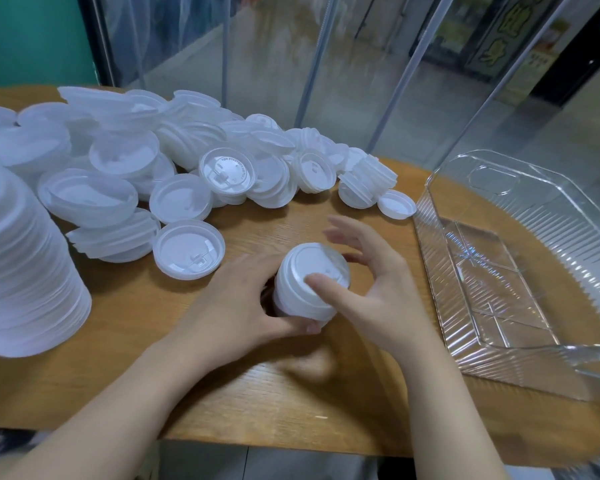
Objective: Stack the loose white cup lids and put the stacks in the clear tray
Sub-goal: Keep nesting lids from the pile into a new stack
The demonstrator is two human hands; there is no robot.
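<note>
A small stack of white lids [309,282] sits near the middle of the wooden surface [222,393], a little toward the front edge. The left hand [236,306] curls around its side and bottom, so this grip has the stack grasped and steady. The right hand [371,289] cups the other side with its thumb lying on the top lid; its fingers are spread and relaxed, not closed tight. It looks like the thumb is pushing the top lid down so the lids fit snugly together.

The clear tray [430,216] waits at the right edge of the surface, just beside the hands, probably so a finished stack has a short trip. No lids are in it yet.

The pile of loose lids [194,161] lies along the back and left of the surface, within easy reach. A tall stack [25,271] stands at the left edge. One lid [396,204] lies alone next to the tray's back corner.
</note>
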